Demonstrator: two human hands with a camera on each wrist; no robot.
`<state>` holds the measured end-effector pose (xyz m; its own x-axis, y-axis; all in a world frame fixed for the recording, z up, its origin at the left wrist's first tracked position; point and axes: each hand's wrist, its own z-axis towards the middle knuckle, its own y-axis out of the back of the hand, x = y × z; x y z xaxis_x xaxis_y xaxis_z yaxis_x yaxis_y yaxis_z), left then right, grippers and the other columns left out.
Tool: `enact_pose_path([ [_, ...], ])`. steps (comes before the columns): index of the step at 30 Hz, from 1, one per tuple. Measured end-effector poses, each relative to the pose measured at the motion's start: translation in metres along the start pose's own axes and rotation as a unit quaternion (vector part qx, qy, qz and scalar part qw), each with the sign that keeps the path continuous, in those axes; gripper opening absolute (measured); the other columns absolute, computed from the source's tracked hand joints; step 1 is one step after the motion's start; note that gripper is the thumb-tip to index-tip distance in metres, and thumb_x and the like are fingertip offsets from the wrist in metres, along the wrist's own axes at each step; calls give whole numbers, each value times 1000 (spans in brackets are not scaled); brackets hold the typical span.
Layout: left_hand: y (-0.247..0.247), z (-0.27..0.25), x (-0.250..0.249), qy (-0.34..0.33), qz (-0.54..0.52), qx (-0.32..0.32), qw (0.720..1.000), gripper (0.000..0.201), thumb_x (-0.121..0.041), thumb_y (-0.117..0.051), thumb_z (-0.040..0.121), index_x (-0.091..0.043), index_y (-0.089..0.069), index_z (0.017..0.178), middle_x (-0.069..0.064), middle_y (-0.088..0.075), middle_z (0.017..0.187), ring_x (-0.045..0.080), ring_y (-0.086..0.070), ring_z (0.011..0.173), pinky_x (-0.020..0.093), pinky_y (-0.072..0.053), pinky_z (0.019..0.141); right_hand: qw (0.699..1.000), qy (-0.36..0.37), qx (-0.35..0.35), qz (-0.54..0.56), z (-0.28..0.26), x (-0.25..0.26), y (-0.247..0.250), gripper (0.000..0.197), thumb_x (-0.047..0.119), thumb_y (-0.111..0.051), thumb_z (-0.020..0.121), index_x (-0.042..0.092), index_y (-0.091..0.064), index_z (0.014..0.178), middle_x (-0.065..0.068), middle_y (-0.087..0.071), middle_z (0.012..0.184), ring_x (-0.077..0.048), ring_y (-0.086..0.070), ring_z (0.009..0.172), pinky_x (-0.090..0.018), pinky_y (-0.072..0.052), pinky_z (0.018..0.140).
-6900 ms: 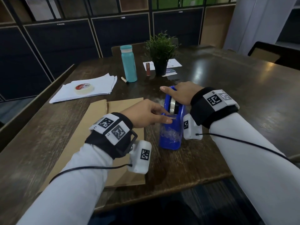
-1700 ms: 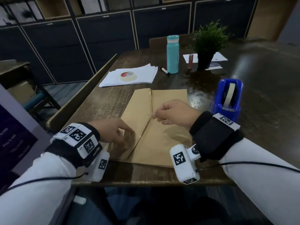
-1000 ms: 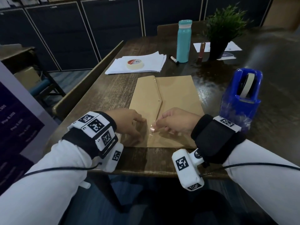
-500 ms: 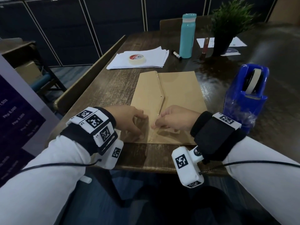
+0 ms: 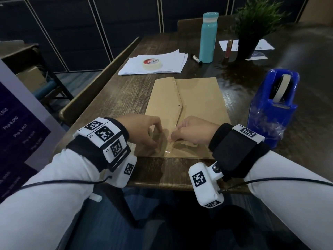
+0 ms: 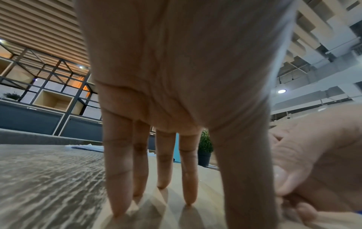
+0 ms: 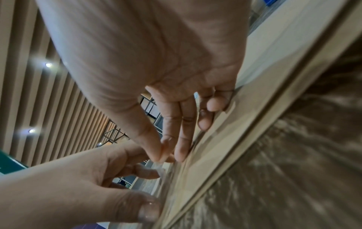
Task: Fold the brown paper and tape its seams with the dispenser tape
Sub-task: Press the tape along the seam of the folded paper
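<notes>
— Where's the paper now?

— The brown paper point(image 5: 196, 103) lies flat at the near edge of the table point(image 5: 117, 98), folded, its seam running from twelve o'clock towards six. Both hands are down at the six o'clock end of that seam.

— Holding what?

— The right hand point(image 5: 193, 135) has thumb and forefinger pinched on a clear strip of tape point(image 7: 156, 166), other fingers loosely bent on the paper. The left hand point(image 5: 142, 133) stands on straight fingertips, pinning the flap; its thumb sits by the tape.

— So how to do it well?

— I'd say centre the strip over the seam, lower it from one end, then rub outward so no crease sets. Keep the left pressing so the flap can't drift.

— And the dispenser?

— The blue tape dispenser point(image 5: 272, 107) stands at two o'clock, within reach for another piece.
</notes>
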<state>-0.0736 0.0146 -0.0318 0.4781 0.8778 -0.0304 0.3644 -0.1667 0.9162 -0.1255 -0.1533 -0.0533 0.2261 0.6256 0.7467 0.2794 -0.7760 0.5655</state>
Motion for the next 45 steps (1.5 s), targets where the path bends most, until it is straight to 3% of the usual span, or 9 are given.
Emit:
enact_pose_path([
  [2, -1, -2, 0, -5, -2, -10, 1000, 44, -59, -77, 62, -45, -55, 98, -13, -64, 101, 12, -59, 95, 30, -47, 75, 1000, 1, -8, 3, 0, 0, -1, 27, 28, -71, 81, 1, -68, 86, -2, -46, 63, -15, -41, 57, -27, -33, 56],
  [4, -2, -3, -1, -17, -3, -11, 1000, 35, -59, -76, 63, -42, -60, 89, -15, -63, 109, 12, -58, 100, 32, -48, 83, 1000, 5, -15, 0, 0, -1, -1, 32, 28, -71, 81, -2, -70, 91, -3, -49, 66, -16, -44, 60, -26, -34, 58],
  [10, 0, -10, -1, -46, -28, 7, 999, 10, -49, -66, 81, -42, -63, 88, -14, -48, 142, 14, -53, 116, 37, -42, 100, 999, 15, -32, -12, 3, -3, -3, 35, 30, -71, 80, -1, -72, 97, -16, -70, 107, -24, -61, 88, -34, -48, 83],
  [15, 1, -9, 0, -46, -46, 23, 998, 25, -54, -60, 84, -34, -66, 98, -8, -51, 141, 15, -54, 117, 40, -42, 102, 999, 18, -26, -10, 2, -2, -3, 34, 28, -71, 81, 0, -72, 99, -9, -69, 95, -25, -62, 90, -33, -48, 80],
  [18, 1, -8, -4, -41, -57, 24, 997, 30, -56, -69, 75, -32, -67, 92, -6, -53, 137, 16, -53, 116, 42, -43, 101, 999, 21, -28, -14, 1, -2, -3, 30, 27, -70, 81, 2, -73, 97, -12, -71, 105, -25, -63, 102, -37, -49, 94],
  [22, -2, -7, -10, -28, -38, 7, 999, 38, -65, -73, 63, -34, -65, 84, -14, -55, 127, 15, -56, 104, 41, -48, 92, 999, 24, -31, -20, 1, -2, -3, 30, 27, -70, 81, 0, -73, 96, -14, -71, 104, -26, -64, 100, -37, -49, 91],
  [27, -5, -4, -13, -22, -6, -13, 1000, 36, -63, -74, 63, -34, -63, 81, -16, -53, 117, 14, -53, 100, 36, -48, 85, 999, 22, -28, -22, 1, -2, -3, 38, 26, -70, 81, -7, -68, 99, -11, -61, 82, -20, -55, 79, -31, -45, 74],
  [33, -3, -2, -16, -15, -5, -4, 1000, 25, -48, -77, 71, -32, -64, 86, -11, -50, 119, 16, -57, 96, 40, -50, 88, 999, 25, -32, -27, -1, 0, -4, 37, 25, -69, 84, -9, -68, 98, -8, -54, 79, -17, -50, 75, -27, -39, 69],
  [45, -1, -3, -18, -7, 9, 14, 1000, 30, -53, -77, 66, -35, -58, 82, -12, -47, 121, 15, -57, 98, 43, -49, 89, 999, 27, -26, -38, 1, 2, -1, 29, 23, -75, 79, -3, -72, 92, -5, -59, 72, -15, -51, 67, -29, -43, 66],
])
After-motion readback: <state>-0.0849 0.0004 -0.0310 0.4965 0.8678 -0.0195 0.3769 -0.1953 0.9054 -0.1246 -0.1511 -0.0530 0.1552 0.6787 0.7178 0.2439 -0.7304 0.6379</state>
